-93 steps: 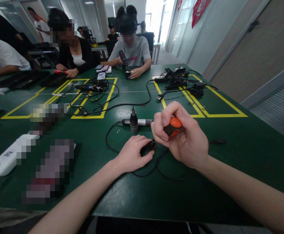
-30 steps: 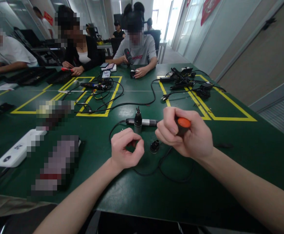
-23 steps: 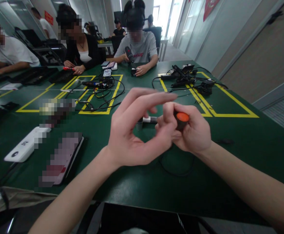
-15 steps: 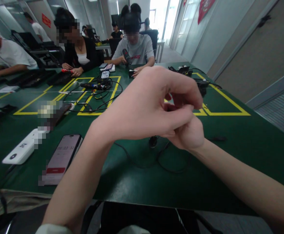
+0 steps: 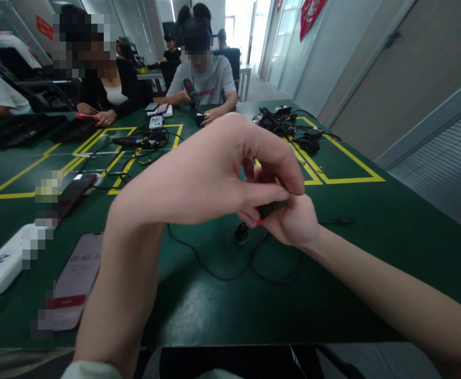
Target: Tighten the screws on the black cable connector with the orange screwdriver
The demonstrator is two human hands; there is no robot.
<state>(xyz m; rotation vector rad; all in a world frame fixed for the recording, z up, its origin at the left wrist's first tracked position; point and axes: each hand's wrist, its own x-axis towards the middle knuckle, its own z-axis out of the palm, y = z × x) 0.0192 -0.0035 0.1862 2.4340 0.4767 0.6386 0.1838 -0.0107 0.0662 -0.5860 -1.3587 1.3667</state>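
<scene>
A glossy green tabletop (image 5: 198, 310) marked with yellow tape lines (image 5: 352, 180) spreads before you, your hands meeting above it.
Your left hand (image 5: 210, 173) arches over your right, thumb and fingers curled inward; you cannot tell whether they grip anything. Your right hand (image 5: 297, 223) is closed. A flat phone with a pinkish-grey screen (image 5: 74, 279) lies at the left. A thin black cable (image 5: 226, 279) loops below your hands. Your right fingers grip a dark-and-orange rounded handle, mostly hidden (image 5: 270, 209), raised off the table near a small black round fitting (image 5: 241, 233).
</scene>
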